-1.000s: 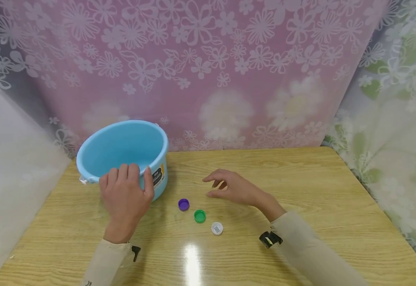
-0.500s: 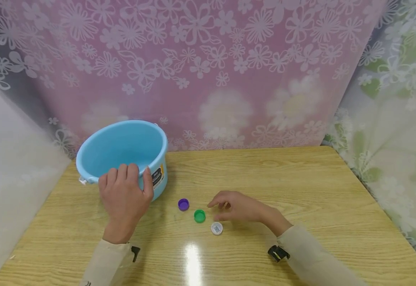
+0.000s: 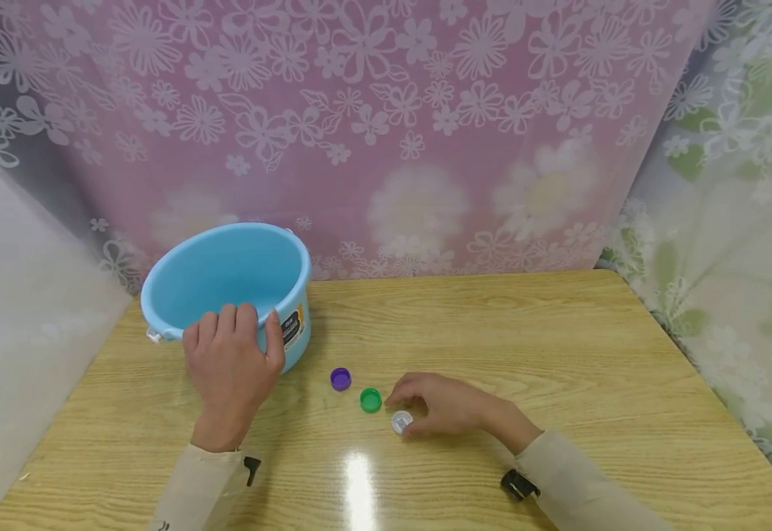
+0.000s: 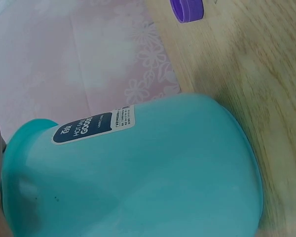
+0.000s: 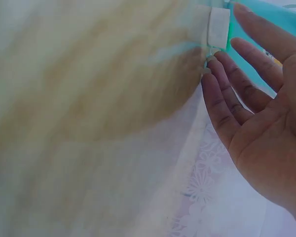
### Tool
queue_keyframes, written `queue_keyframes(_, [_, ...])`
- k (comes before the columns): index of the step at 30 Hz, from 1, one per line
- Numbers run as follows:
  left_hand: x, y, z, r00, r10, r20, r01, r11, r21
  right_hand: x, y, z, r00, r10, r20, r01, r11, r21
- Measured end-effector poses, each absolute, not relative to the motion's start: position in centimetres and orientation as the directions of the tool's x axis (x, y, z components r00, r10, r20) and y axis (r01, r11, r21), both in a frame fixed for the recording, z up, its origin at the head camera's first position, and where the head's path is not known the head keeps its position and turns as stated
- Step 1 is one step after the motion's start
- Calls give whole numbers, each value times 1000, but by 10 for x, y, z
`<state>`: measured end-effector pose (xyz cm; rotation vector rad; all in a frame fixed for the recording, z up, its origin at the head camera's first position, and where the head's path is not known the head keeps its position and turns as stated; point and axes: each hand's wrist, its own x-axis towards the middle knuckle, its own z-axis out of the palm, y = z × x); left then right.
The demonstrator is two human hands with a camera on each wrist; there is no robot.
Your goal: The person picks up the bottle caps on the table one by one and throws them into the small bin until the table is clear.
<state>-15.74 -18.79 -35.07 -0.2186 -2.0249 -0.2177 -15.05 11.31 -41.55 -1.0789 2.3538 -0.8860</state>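
Observation:
A light blue bucket [image 3: 226,269] stands at the left of the table, its rim gripped by my left hand [image 3: 233,372]. Its label and side fill much of the left wrist view. Three bottle caps lie in a slanting row to its right: a purple cap [image 3: 341,379], a green cap [image 3: 370,400] and a white cap [image 3: 400,420]. My right hand [image 3: 452,405] is down at the white cap, thumb tip right at its near edge and index finger beyond its far side. In the right wrist view the fingers are extended around the white cap [image 5: 218,28].
The wooden table [image 3: 525,332] runs back to a pink floral curtain [image 3: 419,169]. Pale floral curtains hang at the right [image 3: 724,295] and white sheeting [image 3: 21,310] at the left. Black straps show at both cuffs.
My right hand has come down and toward the near side of the table, from above and right of the caps to the white cap. The left hand and bucket have stayed put.

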Motion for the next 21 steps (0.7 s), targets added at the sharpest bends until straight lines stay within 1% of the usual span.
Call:
queue_keyframes(6, [-156, -188, -350, -450, 61, 891, 253, 966, 61, -148, 111, -415, -617, -779, -110, -508, 501, -701])
queue_keyframes(15, [-155, -188, -348, -438, 60, 897, 253, 966, 59, -147, 111, -415, -620, -774, -132, -470, 500, -727])
queue_keyframes(21, [-155, -188, -348, -435, 66, 898, 246, 968, 48, -148, 110, -416, -618, -775, -133, -467, 498, -731])
